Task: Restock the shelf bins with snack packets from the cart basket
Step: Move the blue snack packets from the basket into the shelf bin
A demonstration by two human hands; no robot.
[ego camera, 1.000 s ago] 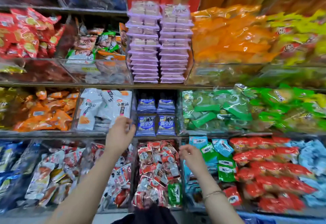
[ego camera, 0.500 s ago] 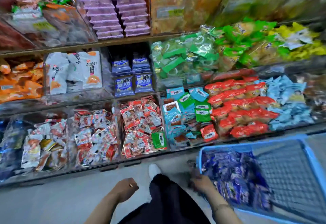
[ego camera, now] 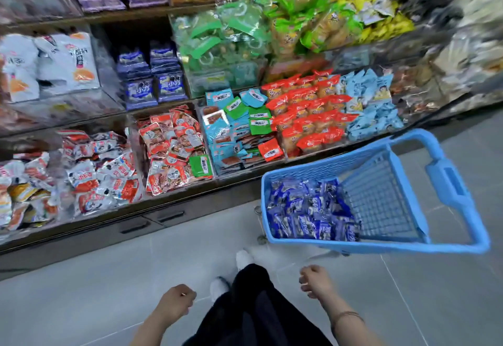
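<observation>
A blue cart basket [ego camera: 451,179] stands on the floor to my right, with several dark blue snack packets [ego camera: 307,209] heaped in its near left corner. The shelf bin of matching blue packets [ego camera: 151,79] sits on the middle shelf, left of centre. My left hand [ego camera: 175,302] hangs low beside my leg with fingers loosely curled, holding nothing. My right hand [ego camera: 315,280] is also low, just below the basket's near rim, fingers loosely curled and holding nothing.
Clear bins of red, white, teal, green and light blue packets [ego camera: 307,111] line the shelves. Grey tiled floor [ego camera: 95,277] lies between me and the shelf base. My dark trousers and white shoes [ego camera: 243,260] are at the bottom centre.
Both hands have dropped from the shelf bins to my sides. The view has swung down and right, and the blue basket has come fully into sight. My right hand has pulled back from the basket.
</observation>
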